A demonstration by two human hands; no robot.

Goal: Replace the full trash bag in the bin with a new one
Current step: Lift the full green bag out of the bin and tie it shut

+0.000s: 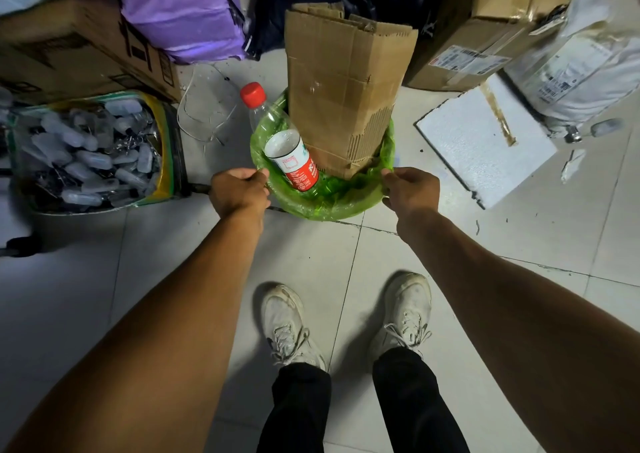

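Both hands, left hand and right hand, pinch the green trash bag at opposite rim edges, on the floor before the shoes (bin itself hidden). Removal looks just begun; next comes a level lift, minding the tall cardboard and bottle.

— Where are the hands?
— Both arms reach straight out: left hand toward eleven o'clock, right hand toward one.
— And the fingers?
— Curled on both, pinching thin green plastic at their tips, knuckles up.
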